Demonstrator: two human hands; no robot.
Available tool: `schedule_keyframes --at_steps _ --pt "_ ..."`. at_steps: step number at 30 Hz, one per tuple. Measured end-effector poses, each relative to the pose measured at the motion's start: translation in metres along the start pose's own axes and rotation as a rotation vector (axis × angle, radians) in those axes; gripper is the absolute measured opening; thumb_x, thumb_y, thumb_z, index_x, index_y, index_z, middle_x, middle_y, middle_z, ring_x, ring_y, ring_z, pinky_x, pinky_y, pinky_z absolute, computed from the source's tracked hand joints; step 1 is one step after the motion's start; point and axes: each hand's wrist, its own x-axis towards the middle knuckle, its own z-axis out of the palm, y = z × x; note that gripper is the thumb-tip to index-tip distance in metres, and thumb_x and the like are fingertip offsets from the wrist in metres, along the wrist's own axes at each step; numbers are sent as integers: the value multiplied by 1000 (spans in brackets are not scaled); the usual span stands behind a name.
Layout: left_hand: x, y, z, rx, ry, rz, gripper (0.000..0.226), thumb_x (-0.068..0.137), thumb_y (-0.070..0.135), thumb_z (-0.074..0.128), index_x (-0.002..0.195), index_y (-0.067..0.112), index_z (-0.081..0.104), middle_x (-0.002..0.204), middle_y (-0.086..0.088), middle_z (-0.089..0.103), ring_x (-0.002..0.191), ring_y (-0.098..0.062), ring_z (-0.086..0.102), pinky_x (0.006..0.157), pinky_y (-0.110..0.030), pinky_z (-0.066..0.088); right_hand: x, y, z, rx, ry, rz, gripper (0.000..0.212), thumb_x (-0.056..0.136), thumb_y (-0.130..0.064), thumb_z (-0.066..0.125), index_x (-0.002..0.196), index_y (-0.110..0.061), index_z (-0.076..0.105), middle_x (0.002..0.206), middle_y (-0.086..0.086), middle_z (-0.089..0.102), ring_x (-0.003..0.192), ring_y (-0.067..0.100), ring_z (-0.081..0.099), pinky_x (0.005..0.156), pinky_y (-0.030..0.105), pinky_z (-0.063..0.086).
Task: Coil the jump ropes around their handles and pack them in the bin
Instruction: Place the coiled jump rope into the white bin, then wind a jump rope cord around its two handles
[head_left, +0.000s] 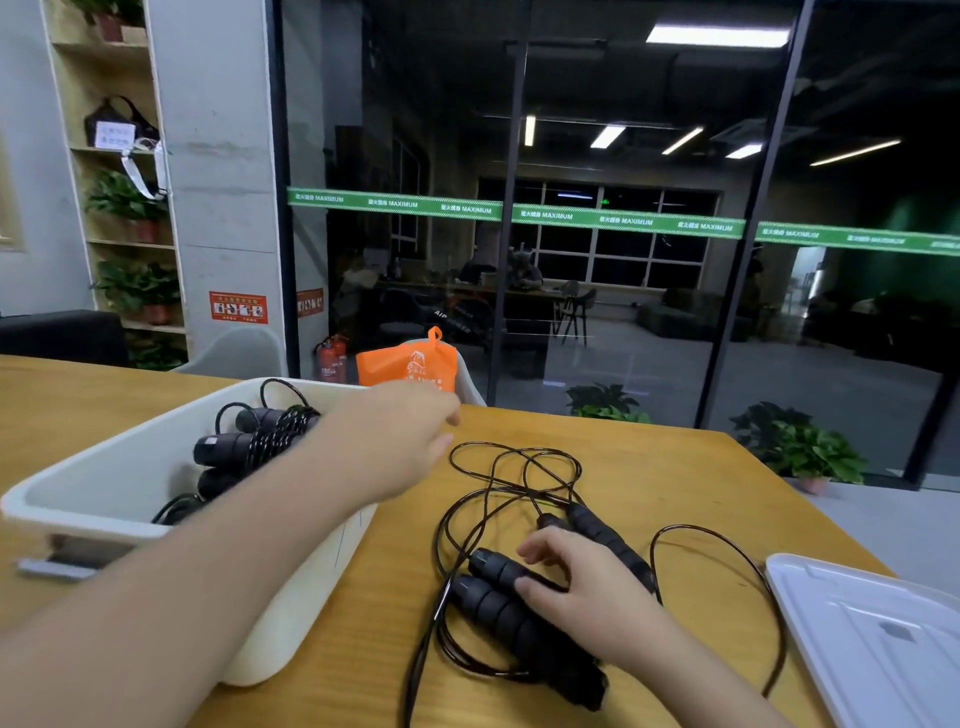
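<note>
R hand (582, 587) rests on loose rope handles (498, 597) on the surface (649, 467), fingers (540, 551) spread, not yet closed; handles' long axes run near-left to far-right under the palm. L hand (400, 441), fingers relaxed & empty, reaches past bin (104, 493) w/ coiled ropes (249, 441), so R is nearer. Cord (519, 467) lies tangled beyond.

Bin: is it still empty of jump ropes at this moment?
No. The white bin already holds coiled jump ropes, their black handles wrapped in cord, while loose ropes lie on the table.
</note>
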Motion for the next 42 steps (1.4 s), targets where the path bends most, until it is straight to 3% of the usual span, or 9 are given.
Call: schedule_keyframes --at_steps 4,10,15,18,23,27,30,34,42 --pt "-3 35 42 -236 20 44 24 98 32 42 116 28 58 115 12 58 110 -8 51 91 -28 46 -6 1 6 -177 -109 -34 70 75 -61 66 137 -37 42 129 -18 47 119 4 43 100 23 38" --pt "-19 39 131 -539 132 -222 26 97 17 45 117 22 60 115 10 57 107 -9 50 87 -19 37 -13 2 11 -272 -142 -69 92 71 -61 65 148 -34 21 141 -11 39 129 13 36 106 29 30" --pt "-37 34 154 -609 1 -439 26 95 38 48 117 24 54 104 12 53 101 -9 52 80 -22 42 -12 2 17 -320 -126 -44 92 76 -56 63 151 -34 15 145 -8 38 134 14 33 111 30 26" --pt "-39 32 154 -703 -170 -521 25 96 43 46 112 26 54 91 14 57 87 -4 56 67 -20 42 -13 5 17 -212 -70 -45 79 78 -63 59 147 -38 28 140 -16 41 129 5 35 109 27 28" --pt "-39 25 155 -816 -211 -480 13 99 30 45 104 29 57 84 10 63 80 -1 58 60 -14 38 -8 28 8 -124 337 11 42 92 -48 54 132 -34 50 133 -21 44 123 -4 32 110 19 28" --pt "-36 21 160 -907 -57 -565 18 101 28 39 109 26 55 71 3 60 65 -11 59 61 -27 48 -1 48 9 -150 278 200 69 90 -52 56 148 -28 28 152 -11 28 140 10 25 115 28 26" --pt "-34 16 155 -966 182 -660 26 101 27 38 115 19 58 89 -4 66 82 -25 64 75 -39 51 3 56 10 -49 240 278 79 86 -53 61 150 -24 25 151 -8 32 138 12 31 113 30 31" --pt "-36 17 134 -951 444 -602 21 101 23 39 109 26 58 88 9 59 82 -18 56 68 -31 40 8 63 8 -30 238 371 82 84 -50 66 149 -21 26 148 -4 37 137 16 34 112 31 32" --pt "-30 27 80 -1157 618 -299 21 89 39 45 105 45 58 91 16 66 63 1 50 61 -18 40 14 57 2 -189 241 475 66 75 -56 68 126 -18 49 116 -2 53 107 17 52 88 30 48"
